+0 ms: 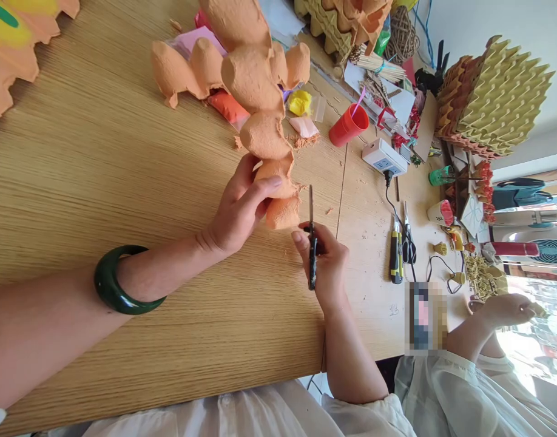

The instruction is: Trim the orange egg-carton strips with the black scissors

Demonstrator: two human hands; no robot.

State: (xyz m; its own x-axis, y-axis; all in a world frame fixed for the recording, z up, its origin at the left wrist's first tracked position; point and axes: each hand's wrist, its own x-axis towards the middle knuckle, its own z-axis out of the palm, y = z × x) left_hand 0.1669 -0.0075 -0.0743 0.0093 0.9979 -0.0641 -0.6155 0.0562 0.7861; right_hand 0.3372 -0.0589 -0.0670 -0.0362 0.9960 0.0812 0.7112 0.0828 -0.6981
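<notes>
Orange moulded pulp is forming the egg-tray strip, which the left hand is holding above the wooden table, close to the strip's near end. The left forearm is coming in from the near left side, wearing a dark green bangle, and it is stretching toward the middle of the scene. The thumb is lying across one cup and pointing to the right, while the other fingers are going behind the strip, so the grip is closing around the pulp.

The right hand is rising from the near edge, its forearm leaning a little to the left. Its fingers are curling around the scissors, and its thumb is bending toward the strip. The blades are pointing to the far side, just beside the ragged right edge; they are showing almost edge-on, so I cannot tell how wide they are standing.

Farther right, a red cup is standing near a white power strip, and another person's hand is appearing at the right.
</notes>
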